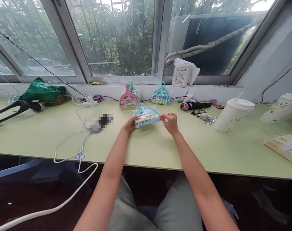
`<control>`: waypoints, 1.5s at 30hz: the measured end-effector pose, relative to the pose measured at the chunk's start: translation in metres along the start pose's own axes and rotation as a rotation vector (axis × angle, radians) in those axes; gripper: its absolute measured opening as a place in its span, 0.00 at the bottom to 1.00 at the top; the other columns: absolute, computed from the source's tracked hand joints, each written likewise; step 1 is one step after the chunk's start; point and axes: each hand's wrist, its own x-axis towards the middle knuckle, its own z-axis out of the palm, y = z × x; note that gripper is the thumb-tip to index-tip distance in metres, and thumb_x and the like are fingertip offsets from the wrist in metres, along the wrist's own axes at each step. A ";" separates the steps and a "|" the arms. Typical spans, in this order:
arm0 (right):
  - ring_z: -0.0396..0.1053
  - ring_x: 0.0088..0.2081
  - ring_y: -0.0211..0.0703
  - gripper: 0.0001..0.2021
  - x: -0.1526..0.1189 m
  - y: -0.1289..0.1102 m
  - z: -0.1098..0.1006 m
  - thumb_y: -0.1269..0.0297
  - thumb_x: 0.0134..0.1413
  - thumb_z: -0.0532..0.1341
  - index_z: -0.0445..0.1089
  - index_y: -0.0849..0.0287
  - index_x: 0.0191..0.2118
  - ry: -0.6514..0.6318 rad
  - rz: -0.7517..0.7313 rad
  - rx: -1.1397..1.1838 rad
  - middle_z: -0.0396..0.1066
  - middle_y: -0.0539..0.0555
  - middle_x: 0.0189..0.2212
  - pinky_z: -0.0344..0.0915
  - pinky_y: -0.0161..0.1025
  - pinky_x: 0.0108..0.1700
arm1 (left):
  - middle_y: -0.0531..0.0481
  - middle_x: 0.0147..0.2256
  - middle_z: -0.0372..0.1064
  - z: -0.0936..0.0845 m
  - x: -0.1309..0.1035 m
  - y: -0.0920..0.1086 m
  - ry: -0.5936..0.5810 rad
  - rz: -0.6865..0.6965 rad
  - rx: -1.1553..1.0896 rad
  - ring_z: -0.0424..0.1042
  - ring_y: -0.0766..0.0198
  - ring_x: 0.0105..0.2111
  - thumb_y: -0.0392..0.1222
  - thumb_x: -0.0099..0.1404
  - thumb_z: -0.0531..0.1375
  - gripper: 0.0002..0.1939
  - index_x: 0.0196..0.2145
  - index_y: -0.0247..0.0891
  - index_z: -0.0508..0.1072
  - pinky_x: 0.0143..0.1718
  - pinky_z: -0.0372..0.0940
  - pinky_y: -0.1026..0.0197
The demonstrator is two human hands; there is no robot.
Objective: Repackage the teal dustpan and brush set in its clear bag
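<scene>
A small turquoise dustpan and brush set (147, 117) in clear wrap is held up just over the table, its brush bristles toward me and its handle pointing away. My left hand (131, 123) grips its left end, the thumb on top. At the right end, my right hand (169, 123) pinches the edge of the wrapping between thumb and fingers. Behind, a stack of similar sets with a pink dustpan (128, 98) at the front leans by the window wall. To its right stands another turquoise dustpan set (161, 95).
White paper cups (232, 115) stand at the right near a package (284, 147). A folded umbrella (195, 106) lies toward the back. On the left are a white cable (81, 144), a power strip (90, 101), a green bag (41, 89) and a black stand (16, 109). A white packet (183, 73) rests on the sill.
</scene>
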 end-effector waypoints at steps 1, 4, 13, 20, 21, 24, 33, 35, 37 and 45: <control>0.68 0.41 0.47 0.12 0.000 0.000 -0.001 0.58 0.61 0.55 0.73 0.54 0.43 0.001 -0.006 -0.005 0.76 0.54 0.37 0.49 0.45 0.52 | 0.39 0.38 0.75 0.001 0.000 0.000 -0.003 0.004 -0.010 0.76 0.53 0.35 0.42 0.54 0.63 0.22 0.47 0.34 0.69 0.40 0.71 0.52; 0.65 0.50 0.51 0.19 0.001 0.002 -0.004 0.52 0.55 0.61 0.69 0.52 0.51 0.021 -0.040 -0.005 0.72 0.56 0.47 0.51 0.46 0.52 | 0.40 0.36 0.75 0.001 0.000 0.000 -0.010 0.025 -0.057 0.76 0.56 0.33 0.41 0.55 0.60 0.19 0.45 0.33 0.70 0.35 0.71 0.57; 0.71 0.40 0.47 0.14 0.002 0.007 0.003 0.52 0.60 0.55 0.75 0.50 0.30 0.000 0.023 0.137 0.77 0.50 0.33 0.50 0.49 0.55 | 0.42 0.34 0.76 -0.003 -0.003 0.003 -0.013 0.004 -0.008 0.75 0.60 0.31 0.40 0.59 0.58 0.16 0.44 0.31 0.70 0.30 0.69 0.64; 0.68 0.31 0.45 0.15 0.002 0.005 0.003 0.48 0.54 0.60 0.71 0.55 0.29 0.104 0.176 0.200 0.73 0.50 0.22 0.54 0.46 0.50 | 0.40 0.38 0.75 0.003 -0.001 0.000 -0.122 -0.065 0.016 0.75 0.54 0.39 0.41 0.58 0.58 0.18 0.46 0.31 0.69 0.38 0.71 0.56; 0.67 0.31 0.45 0.15 0.002 0.006 0.003 0.48 0.54 0.60 0.72 0.55 0.28 0.101 0.200 0.210 0.73 0.50 0.21 0.55 0.46 0.48 | 0.40 0.38 0.75 0.003 -0.001 0.000 -0.127 -0.075 0.026 0.74 0.54 0.40 0.40 0.58 0.58 0.18 0.46 0.31 0.69 0.38 0.71 0.56; 0.66 0.33 0.46 0.15 0.003 0.011 0.002 0.47 0.50 0.62 0.74 0.54 0.28 0.045 0.238 0.305 0.74 0.53 0.25 0.59 0.44 0.43 | 0.41 0.37 0.75 0.003 -0.001 0.000 -0.084 -0.078 0.026 0.74 0.55 0.39 0.38 0.56 0.58 0.17 0.44 0.31 0.71 0.38 0.71 0.59; 0.70 0.34 0.45 0.12 0.001 0.020 0.008 0.50 0.46 0.64 0.76 0.52 0.28 -0.067 0.275 0.493 0.76 0.52 0.31 0.61 0.42 0.40 | 0.40 0.39 0.74 -0.009 0.003 0.003 -0.024 -0.049 -0.078 0.75 0.58 0.38 0.35 0.56 0.58 0.21 0.48 0.29 0.68 0.36 0.72 0.60; 0.68 0.30 0.43 0.13 0.000 0.020 0.010 0.48 0.46 0.64 0.76 0.53 0.27 -0.032 0.302 0.475 0.76 0.51 0.28 0.62 0.41 0.37 | 0.40 0.40 0.74 -0.007 0.003 0.004 -0.040 -0.081 -0.084 0.74 0.56 0.39 0.39 0.58 0.59 0.21 0.49 0.30 0.68 0.37 0.73 0.58; 0.68 0.28 0.43 0.14 0.000 0.019 0.011 0.47 0.47 0.63 0.76 0.53 0.27 -0.012 0.289 0.469 0.75 0.51 0.27 0.63 0.41 0.36 | 0.40 0.40 0.74 -0.006 0.004 0.006 -0.045 -0.103 -0.102 0.74 0.55 0.41 0.42 0.59 0.60 0.22 0.50 0.31 0.68 0.39 0.73 0.56; 0.71 0.42 0.49 0.15 0.002 0.003 0.003 0.47 0.48 0.63 0.74 0.52 0.26 0.184 0.107 0.362 0.76 0.53 0.36 0.63 0.49 0.49 | 0.41 0.39 0.74 -0.005 0.007 0.006 0.087 -0.158 -0.064 0.76 0.61 0.37 0.27 0.57 0.60 0.20 0.49 0.29 0.69 0.37 0.73 0.66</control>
